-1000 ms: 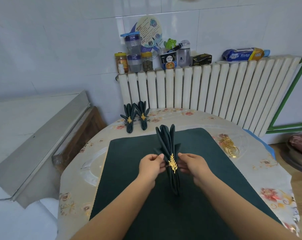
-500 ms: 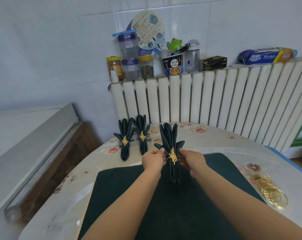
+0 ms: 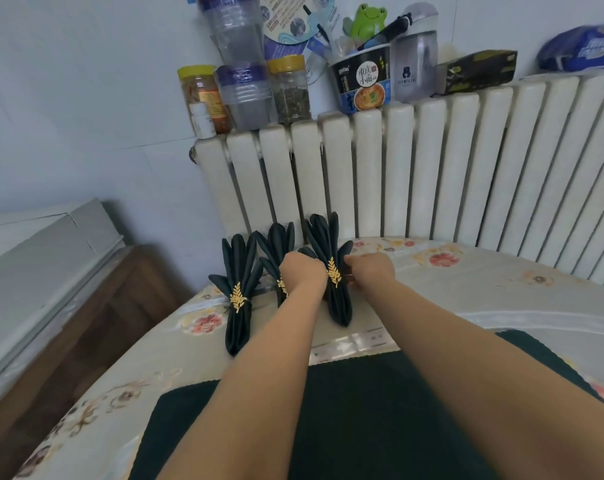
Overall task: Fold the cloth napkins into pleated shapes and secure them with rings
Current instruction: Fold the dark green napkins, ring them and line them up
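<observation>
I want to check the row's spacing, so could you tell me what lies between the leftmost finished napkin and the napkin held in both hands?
In the head view, a second ringed napkin stands there, partly hidden by the left hand.

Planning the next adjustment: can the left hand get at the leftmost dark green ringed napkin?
Probably yes: the leftmost dark green ringed napkin lies uncovered beside the left hand, though that hand now holds the rightmost napkin.

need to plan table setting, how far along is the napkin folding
Two ringed, pleated napkins lie finished by the radiator: the left napkin and the middle napkin. In hand: the third napkin, ringed, held between left hand and right hand. Left: the flat dark cloth lies unfolded.
</observation>
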Motion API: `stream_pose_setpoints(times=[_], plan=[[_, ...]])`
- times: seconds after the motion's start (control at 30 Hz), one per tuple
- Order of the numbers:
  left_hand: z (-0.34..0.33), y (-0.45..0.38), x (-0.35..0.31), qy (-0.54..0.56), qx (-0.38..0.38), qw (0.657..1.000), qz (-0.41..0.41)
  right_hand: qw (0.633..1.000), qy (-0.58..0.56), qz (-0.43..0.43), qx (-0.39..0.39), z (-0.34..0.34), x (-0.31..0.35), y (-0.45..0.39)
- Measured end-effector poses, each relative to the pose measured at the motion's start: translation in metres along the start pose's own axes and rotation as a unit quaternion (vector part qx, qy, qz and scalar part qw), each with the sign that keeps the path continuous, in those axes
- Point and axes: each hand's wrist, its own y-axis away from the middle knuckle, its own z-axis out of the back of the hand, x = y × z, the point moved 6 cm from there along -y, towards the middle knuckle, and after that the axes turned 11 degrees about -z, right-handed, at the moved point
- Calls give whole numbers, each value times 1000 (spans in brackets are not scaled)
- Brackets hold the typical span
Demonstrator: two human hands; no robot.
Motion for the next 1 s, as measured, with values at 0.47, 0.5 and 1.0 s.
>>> stream_pose_setpoints(times=[0.47,0.5,1.0], plan=[[-11,5,8,-91,41,994,-51,994,76,71,-26,-5,-8,0],[-9,12,7,-94,45,993,-60,993,76,79,-34,-1,-11,6],[76,205,7,-162,217,946,-178,914,315,242,-78,79,-62,212]])
